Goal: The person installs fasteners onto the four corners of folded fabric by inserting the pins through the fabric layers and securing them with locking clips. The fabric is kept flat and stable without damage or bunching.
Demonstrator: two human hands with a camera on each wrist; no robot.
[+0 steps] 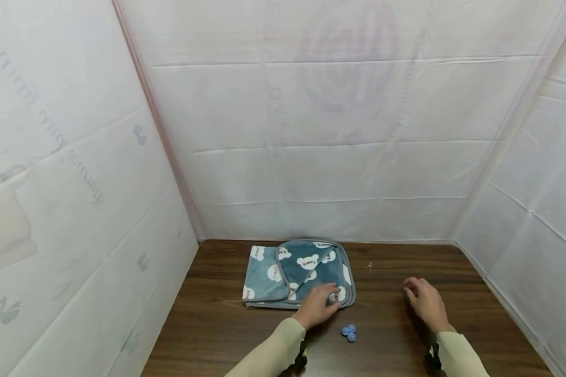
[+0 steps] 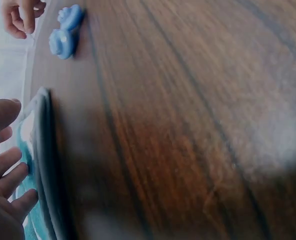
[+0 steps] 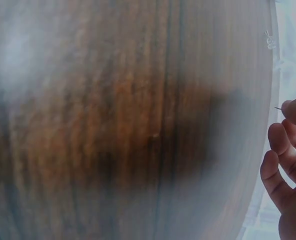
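Note:
A folded teal blanket (image 1: 264, 275) with white bear-head prints and grey edging lies at the back of the table. My left hand (image 1: 317, 305) is at its front right part, fingers loosely spread; in the left wrist view the fingers (image 2: 10, 182) lie over the blanket's edge and grip nothing. To the right, my right hand (image 1: 425, 303) is held above the table. Its thumb and forefinger pinch a thin pin (image 3: 278, 108), of which only a fine dark tip shows. Several small round blue knobs (image 1: 348, 332) sit clustered in front of the blanket.
A small pale thing of thin, wire-like pieces (image 1: 370, 267) lies right of the blanket; its kind is unclear. White sheeting (image 1: 325, 173) hangs along the back and both sides of the dark wooden table (image 1: 217, 335).

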